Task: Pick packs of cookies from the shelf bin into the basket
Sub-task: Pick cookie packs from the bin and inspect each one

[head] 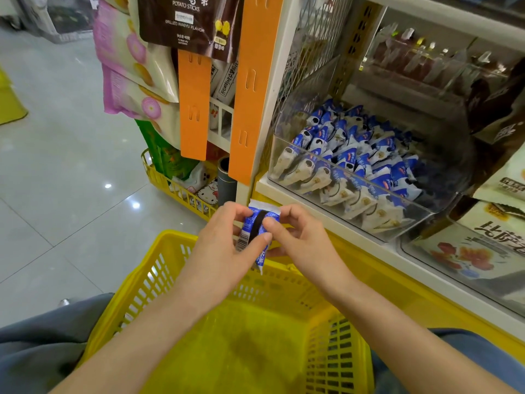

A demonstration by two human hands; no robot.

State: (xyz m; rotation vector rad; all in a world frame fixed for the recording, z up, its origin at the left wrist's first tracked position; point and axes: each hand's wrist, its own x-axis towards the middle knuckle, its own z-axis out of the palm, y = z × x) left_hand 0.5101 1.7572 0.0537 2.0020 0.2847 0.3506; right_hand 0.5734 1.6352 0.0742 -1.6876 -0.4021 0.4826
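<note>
left hand (224,245), right hand (302,241) pinch barcoded blue pack (255,223); bag (187,21) reads "potato sticks"

White shelf (287,196) under clear bin (426,220)

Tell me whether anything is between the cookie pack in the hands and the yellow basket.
Nothing visible is. The left hand and right hand pinch the cookie pack about over the far rim of the yellow basket, whose open top lies just below, on the person's side.
</note>
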